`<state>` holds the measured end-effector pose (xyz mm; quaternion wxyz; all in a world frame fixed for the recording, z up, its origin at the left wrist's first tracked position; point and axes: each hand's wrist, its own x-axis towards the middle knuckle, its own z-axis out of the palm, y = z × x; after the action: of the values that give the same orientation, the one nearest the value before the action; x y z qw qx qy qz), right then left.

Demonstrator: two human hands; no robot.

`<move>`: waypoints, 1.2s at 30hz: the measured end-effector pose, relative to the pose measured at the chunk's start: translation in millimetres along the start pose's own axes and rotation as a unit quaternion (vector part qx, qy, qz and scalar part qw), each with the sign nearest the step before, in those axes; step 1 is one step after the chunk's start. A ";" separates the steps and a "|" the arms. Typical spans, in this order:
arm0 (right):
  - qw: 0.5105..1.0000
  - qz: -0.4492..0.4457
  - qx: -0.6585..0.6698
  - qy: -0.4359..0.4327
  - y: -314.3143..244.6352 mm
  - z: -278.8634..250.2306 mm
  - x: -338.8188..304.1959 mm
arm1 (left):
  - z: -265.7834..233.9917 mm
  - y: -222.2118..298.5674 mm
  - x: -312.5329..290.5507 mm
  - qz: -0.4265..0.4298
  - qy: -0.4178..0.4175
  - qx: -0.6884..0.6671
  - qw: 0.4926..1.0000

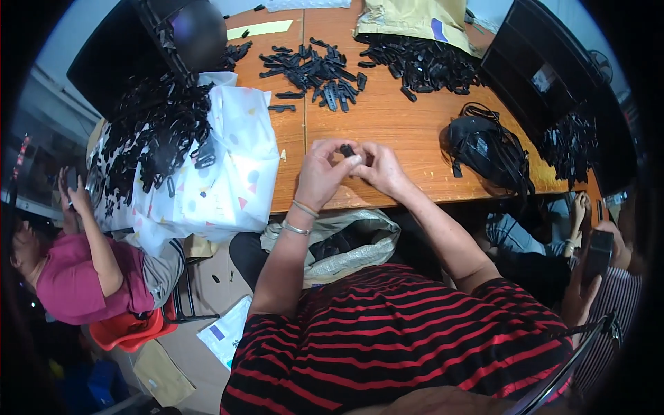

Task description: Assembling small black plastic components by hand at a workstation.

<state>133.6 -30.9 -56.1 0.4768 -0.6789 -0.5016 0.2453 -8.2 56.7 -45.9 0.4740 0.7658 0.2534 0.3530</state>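
Table (387,135) before the person. Left hand (325,169) and right hand (380,166) together over its near side, part (346,150) at the fingertips. Beyond them: clip pile (311,69), second pile (429,66) right of that, just before a packet (415,19). Bag (487,149) on table, right. Left: plastic sheet (242,152), heap (155,124) on it. Open sack (373,245) behind the hands, below table edge. Co-worker (90,283) far left.

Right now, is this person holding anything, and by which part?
A small black piece, held between the left hand and right hand. Only part of it shows; the hands hide which part is gripped.
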 end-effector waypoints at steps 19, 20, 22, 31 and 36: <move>0.988 -0.007 -0.136 -0.071 -16.0 -68.3 25.9 | -67.5 -70.3 98.6 0.067 0.051 0.420 0.903; 0.977 0.013 -0.212 0.025 -9.8 -79.5 44.1 | -65.4 -64.6 94.0 0.069 0.072 0.352 0.931; 0.929 0.046 -0.337 0.149 5.6 -96.7 77.1 | -58.0 -57.9 87.9 0.052 0.072 0.324 0.942; 0.888 0.110 -0.440 0.078 59.5 -113.6 124.4 | -16.9 -26.1 52.4 -0.211 -0.001 -0.295 0.932; 0.979 0.041 -0.190 0.058 -12.7 -73.1 75.7 | -3.5 -18.8 47.4 -0.112 -0.004 -0.237 0.965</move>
<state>215.7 9.6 -2.7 0.3575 -0.7902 -0.4818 0.1252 17.6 100.8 -47.7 0.6792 0.6001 0.2448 0.3446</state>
